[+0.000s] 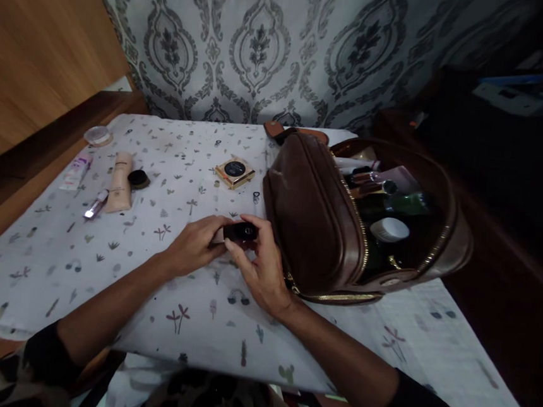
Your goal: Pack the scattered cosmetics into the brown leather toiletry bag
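Both my hands meet over the middle of the white patterned tablecloth (48, 254). My left hand (195, 245) and my right hand (260, 267) are closed together on a small cosmetic tube with a black cap (240, 231), the right fingers on the cap end. Just to the right stands an open brown leather toiletry bag (315, 217) with a gold zip. Inside it lie several bottles and a white-lidded jar (389, 229).
On the cloth to the far left lie a beige tube (120, 181), a small black round pot (138, 179), a white tube (77, 171), a slim lip gloss (95, 204) and a clear round lid (98, 135). A square gold-edged compact (235, 172) sits behind my hands. Patterned wallpaper is beyond.
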Demonstrator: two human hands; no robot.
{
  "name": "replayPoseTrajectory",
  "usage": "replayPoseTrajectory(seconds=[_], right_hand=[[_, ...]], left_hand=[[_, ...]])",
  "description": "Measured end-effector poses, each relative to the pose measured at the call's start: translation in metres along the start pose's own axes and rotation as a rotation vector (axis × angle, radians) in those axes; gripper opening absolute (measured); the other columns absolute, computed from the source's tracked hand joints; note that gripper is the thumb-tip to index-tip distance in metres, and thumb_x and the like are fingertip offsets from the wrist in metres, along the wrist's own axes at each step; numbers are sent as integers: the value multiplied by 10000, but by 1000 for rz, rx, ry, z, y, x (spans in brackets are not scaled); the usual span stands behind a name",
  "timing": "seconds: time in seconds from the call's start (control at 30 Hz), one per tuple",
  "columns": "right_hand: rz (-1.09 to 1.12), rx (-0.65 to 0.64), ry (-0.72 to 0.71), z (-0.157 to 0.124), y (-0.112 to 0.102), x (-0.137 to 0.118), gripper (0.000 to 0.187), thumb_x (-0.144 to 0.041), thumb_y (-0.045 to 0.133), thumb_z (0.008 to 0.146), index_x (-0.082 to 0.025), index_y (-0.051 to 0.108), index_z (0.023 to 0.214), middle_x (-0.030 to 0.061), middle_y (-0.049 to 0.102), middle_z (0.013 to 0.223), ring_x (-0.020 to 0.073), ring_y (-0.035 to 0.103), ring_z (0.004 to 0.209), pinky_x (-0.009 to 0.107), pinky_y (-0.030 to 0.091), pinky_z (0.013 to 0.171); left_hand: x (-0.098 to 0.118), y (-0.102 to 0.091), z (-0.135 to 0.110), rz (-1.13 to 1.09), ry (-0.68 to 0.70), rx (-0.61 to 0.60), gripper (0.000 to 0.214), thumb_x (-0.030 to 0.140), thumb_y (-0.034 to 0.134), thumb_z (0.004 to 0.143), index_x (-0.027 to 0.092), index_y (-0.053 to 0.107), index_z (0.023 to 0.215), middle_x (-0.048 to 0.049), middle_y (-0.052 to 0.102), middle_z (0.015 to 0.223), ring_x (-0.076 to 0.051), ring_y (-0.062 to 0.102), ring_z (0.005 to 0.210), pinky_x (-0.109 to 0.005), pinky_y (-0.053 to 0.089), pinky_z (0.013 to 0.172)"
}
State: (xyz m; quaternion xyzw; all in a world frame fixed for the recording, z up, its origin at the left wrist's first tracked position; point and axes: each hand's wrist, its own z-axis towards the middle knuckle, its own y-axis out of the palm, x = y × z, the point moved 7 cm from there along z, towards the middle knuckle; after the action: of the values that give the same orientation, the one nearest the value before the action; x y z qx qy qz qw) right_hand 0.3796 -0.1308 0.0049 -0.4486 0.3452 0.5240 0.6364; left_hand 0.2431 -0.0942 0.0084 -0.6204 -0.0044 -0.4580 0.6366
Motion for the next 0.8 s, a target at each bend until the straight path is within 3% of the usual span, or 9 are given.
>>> replayPoseTrajectory(seconds=[0.07,0.17,0.27,0.4,0.6,0.8], right_hand=[[0,-6,15,2,1,2,447,-420,624,929,-207,511,1306,108,620,1218,216,644,1037,353,572,858],[1,-10,14,4,4,6,395,-428,616,933,-213,565,1261,100,623,1191,224,633,1067,366,565,882],[31,-2,27,7,5,14,406,-433,631,920,-214,572,1256,102,628,1209,235,622,1124,403,541,960],[147,63,118,9,4,31,495,-491,671,877,-213,539,1265,115,626,1267,240,623,1158,431,511,1023],[205,69,217,15,8,50,512,-521,715,804,-208,571,1183,71,671,1053,218,654,981,374,567,840],[237,228,246,18,8,56,439,-536,668,809,-206,597,1089,44,670,924,189,640,836,302,541,680]], left_hand=[[0,-5,-2,139,36,59,280,342,515,972,182,579,1193,-95,688,1102,-238,651,1002,-354,510,870],[-1,-7,-2,297,44,26,356,387,563,955,174,565,1240,-115,680,1101,-281,626,1029,-415,503,891],[-3,-7,0,243,67,-74,446,468,621,921,184,558,1260,-110,674,1147,-284,611,1060,-420,494,910],[-9,-11,2,104,60,-123,348,475,578,944,192,592,1146,-90,669,1097,-252,619,1018,-379,494,879],[-13,-8,3,202,75,-60,291,468,539,958,184,564,1013,-90,648,996,-247,613,933,-376,493,818],[-7,-3,4,293,111,-37,268,464,511,976,197,526,996,-86,652,970,-249,620,899,-379,494,791]])
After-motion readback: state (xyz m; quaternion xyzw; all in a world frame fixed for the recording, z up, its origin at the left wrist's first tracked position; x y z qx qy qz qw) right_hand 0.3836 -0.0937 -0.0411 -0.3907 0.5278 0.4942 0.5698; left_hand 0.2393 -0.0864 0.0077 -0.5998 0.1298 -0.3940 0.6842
